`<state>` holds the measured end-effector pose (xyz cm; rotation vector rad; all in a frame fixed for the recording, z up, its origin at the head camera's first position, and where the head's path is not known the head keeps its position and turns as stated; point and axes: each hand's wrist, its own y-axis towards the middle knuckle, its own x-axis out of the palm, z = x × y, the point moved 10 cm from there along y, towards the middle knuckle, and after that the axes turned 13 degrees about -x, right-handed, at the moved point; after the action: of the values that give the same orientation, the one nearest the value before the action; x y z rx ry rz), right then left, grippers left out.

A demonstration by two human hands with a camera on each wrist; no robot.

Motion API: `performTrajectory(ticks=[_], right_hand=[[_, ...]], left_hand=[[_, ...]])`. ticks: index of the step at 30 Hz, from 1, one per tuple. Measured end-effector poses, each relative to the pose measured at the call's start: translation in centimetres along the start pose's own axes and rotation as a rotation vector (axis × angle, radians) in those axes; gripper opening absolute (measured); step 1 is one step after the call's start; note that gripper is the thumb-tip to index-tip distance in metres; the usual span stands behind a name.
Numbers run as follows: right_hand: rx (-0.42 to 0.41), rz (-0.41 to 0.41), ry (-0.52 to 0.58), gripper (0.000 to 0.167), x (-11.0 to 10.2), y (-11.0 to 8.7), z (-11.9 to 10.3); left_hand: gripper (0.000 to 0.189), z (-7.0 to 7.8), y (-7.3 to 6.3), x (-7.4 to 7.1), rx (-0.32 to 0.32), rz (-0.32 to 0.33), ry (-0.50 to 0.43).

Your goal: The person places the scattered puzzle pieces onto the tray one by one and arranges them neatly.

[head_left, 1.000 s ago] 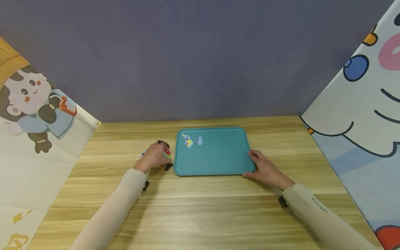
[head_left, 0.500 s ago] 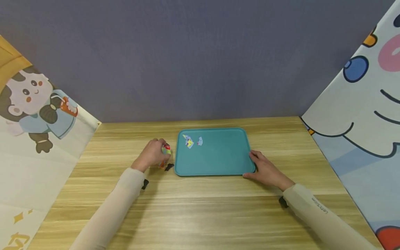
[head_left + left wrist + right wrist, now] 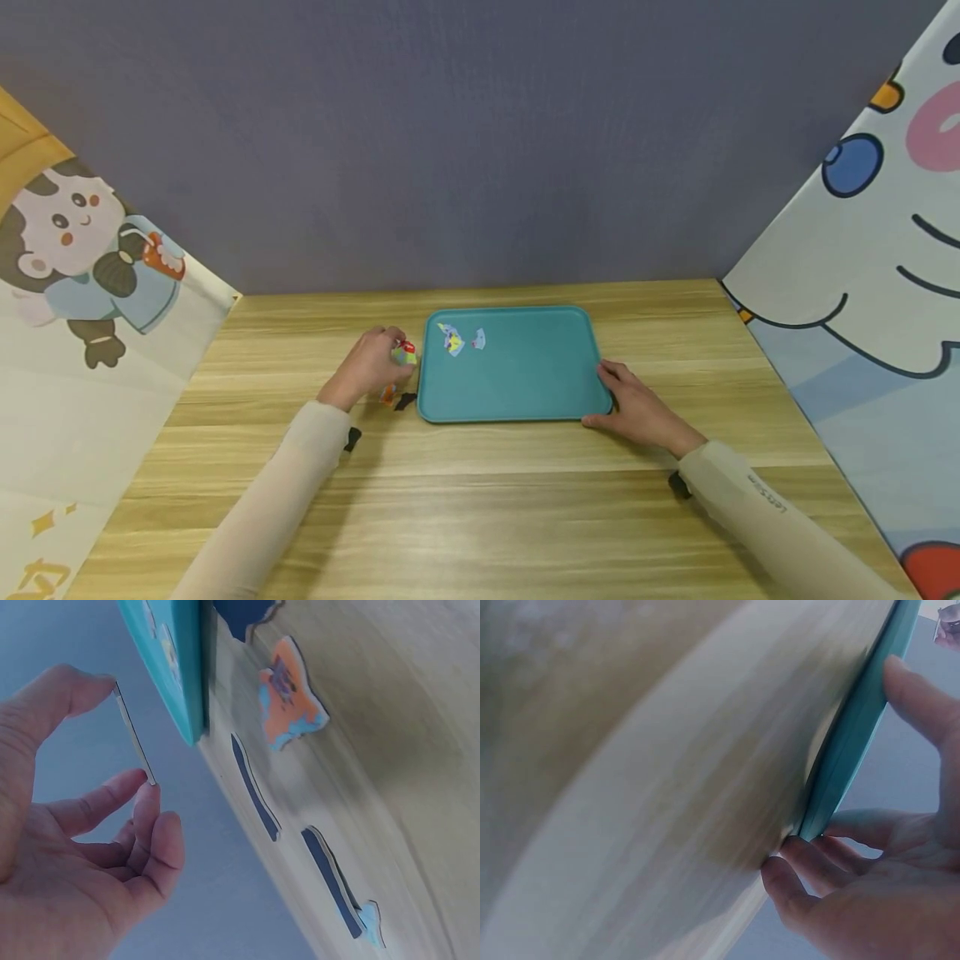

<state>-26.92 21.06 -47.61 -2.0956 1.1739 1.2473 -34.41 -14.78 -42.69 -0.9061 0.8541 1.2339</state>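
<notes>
Wood-grain table (image 3: 487, 525) under us, plain grey-blue wall (image 3: 480, 150) behind, cartoon-printed panels (image 3: 847, 275) either side. We see the left hand (image 3: 363, 367) pinching a thin red-and-green piece (image 3: 405, 355) beside the teal tray (image 3: 525, 371)'s left edge; the right hand (image 3: 637, 408) grips its near right corner. Orange piece (image 3: 387, 394) and dark piece (image 3: 405, 402) lie on the wood.

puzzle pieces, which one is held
The red-and-green puzzle piece, pinched in the left grip; the other visible pieces lie on the table or in the tray.
</notes>
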Motion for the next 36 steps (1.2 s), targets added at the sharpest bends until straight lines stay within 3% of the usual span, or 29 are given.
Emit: performTrajectory(ticks=[11, 20, 36], right_hand=[[-0.011, 0.005, -0.007, 0.096, 0.0, 0.0, 0.0], [-0.012, 0.007, -0.008, 0.097, -0.1, 0.0, 0.1], [-0.019, 0.016, -0.005, 0.096, -0.1, -0.1, 0.1]], left_hand=[[0.05, 1.8, 0.1, 0.3, 0.061, 0.011, -0.007], [0.049, 2.7, 0.3, 0.4, 0.05, -0.018, -0.025], [0.051, 5.5, 1.0, 0.6, 0.102, 0.008, -0.019]])
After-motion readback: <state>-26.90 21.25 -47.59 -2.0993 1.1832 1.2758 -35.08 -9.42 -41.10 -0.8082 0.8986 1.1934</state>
